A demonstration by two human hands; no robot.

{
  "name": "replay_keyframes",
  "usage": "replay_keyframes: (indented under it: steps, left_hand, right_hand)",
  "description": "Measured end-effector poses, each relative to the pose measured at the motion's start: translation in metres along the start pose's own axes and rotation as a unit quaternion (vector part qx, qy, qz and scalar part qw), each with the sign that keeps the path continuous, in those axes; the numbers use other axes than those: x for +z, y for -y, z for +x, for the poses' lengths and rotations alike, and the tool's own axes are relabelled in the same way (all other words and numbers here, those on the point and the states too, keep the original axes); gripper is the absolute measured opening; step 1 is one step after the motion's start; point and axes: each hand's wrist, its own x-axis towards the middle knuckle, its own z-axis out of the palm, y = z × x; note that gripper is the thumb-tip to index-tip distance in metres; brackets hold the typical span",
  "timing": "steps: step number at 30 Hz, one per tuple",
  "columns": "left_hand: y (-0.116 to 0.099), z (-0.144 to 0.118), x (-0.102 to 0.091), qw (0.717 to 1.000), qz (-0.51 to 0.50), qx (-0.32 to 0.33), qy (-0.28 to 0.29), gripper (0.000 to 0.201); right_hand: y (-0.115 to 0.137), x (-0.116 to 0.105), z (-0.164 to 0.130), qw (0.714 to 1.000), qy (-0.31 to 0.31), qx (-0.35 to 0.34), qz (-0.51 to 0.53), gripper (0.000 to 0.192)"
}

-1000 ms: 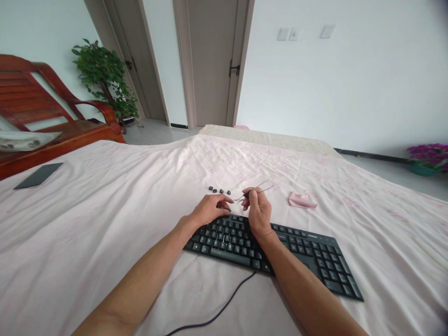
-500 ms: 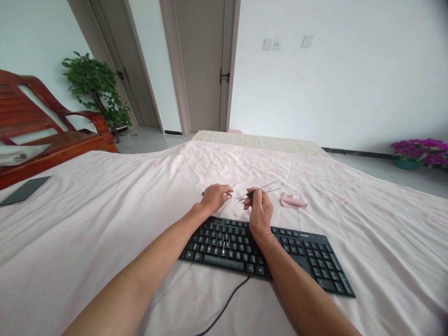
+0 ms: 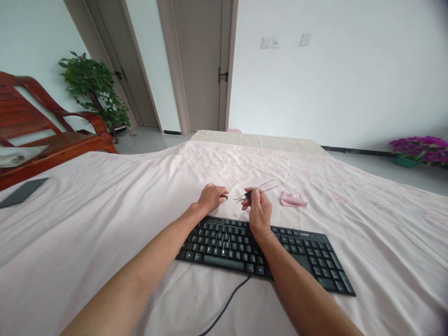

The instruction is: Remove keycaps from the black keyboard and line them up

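Note:
My right hand [image 3: 259,210] is closed around the black middle of a wire keycap puller [image 3: 248,194]. Thin wire loops stick out from both ends of the puller, one end toward my left hand. My left hand [image 3: 210,198] is low over the cloth, fingers closed on a small black piece [image 3: 224,197] that looks like a keycap; its far side is hidden. Beneath both forearms lies a black keyboard [image 3: 227,247], partly covered by them. The two hands are a short gap apart, just beyond the keyboard's top edge.
A pale pink floral cloth [image 3: 115,224] covers the surface. A folded pink cloth piece [image 3: 293,199] lies right of my right hand. The keyboard's cable [image 3: 227,304] runs toward me. At far left are a dark flat phone-like object [image 3: 24,192] and a wooden chair [image 3: 80,133].
My left hand has shifted slightly left and down, now covering a dark spot that showed at its left. My right hand with the keycap puller has barely moved.

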Motion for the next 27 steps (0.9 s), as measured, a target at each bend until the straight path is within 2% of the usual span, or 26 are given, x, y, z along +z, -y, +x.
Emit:
replay_keyframes:
  steps: [6, 12, 15, 19, 27]
  left_hand:
    - [-0.007, -0.005, -0.013, 1.0, 0.013, 0.021, -0.006, 0.025]
    - [-0.019, -0.035, -0.037, 0.994, -0.08, -0.038, -0.061, 0.02]
    - [-0.027, -0.057, -0.045, 0.991, -0.118, -0.045, -0.044, 0.017]
    - [-0.035, -0.077, -0.046, 0.991, -0.117, -0.065, -0.006, 0.016]
    - [-0.038, -0.085, -0.038, 0.987, -0.146, -0.064, 0.032, 0.021]
  right_hand:
    - [-0.002, -0.001, 0.001, 1.0, 0.026, 0.007, -0.003, 0.036]
    - [0.006, 0.0, -0.006, 0.995, 0.094, -0.015, -0.028, 0.028]
    - [0.01, 0.0, -0.011, 0.988, 0.142, -0.025, -0.049, 0.025]
    - [0.01, -0.002, -0.015, 0.976, 0.195, -0.048, -0.081, 0.024]
    - [0.005, -0.004, -0.014, 0.951, 0.255, -0.098, -0.143, 0.019]
